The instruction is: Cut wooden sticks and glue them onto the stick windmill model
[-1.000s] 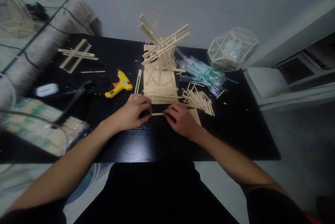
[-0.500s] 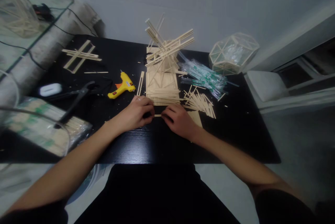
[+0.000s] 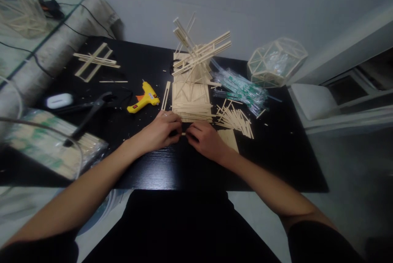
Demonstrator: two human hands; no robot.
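Observation:
Both my hands are low over the black table (image 3: 159,173), just in front of a windmill-like wooden stick model (image 3: 192,95). My left hand (image 3: 164,132) has its fingers curled round the left end of a short pale stick (image 3: 183,133). On the stick's right end my right hand (image 3: 204,138) is closed. Only a small middle part of the stick shows between the fingertips. Loose long sticks (image 3: 193,108) lie across the model's base behind my hands. A narrow stick frame (image 3: 166,96) lies left of the base.
Left are a yellow glue gun (image 3: 144,98), black pliers (image 3: 90,117), a white case (image 3: 59,100), a crossed stick frame (image 3: 96,61) and bagged sticks (image 3: 46,142). Right are short sticks (image 3: 235,119), a thin wooden sheet (image 3: 229,140), plastic wrappers (image 3: 242,87) and a polyhedron frame (image 3: 276,62).
My right hand has moved slightly left, closer to my left hand, so less of the stick shows between them. The whole view has shifted a little.

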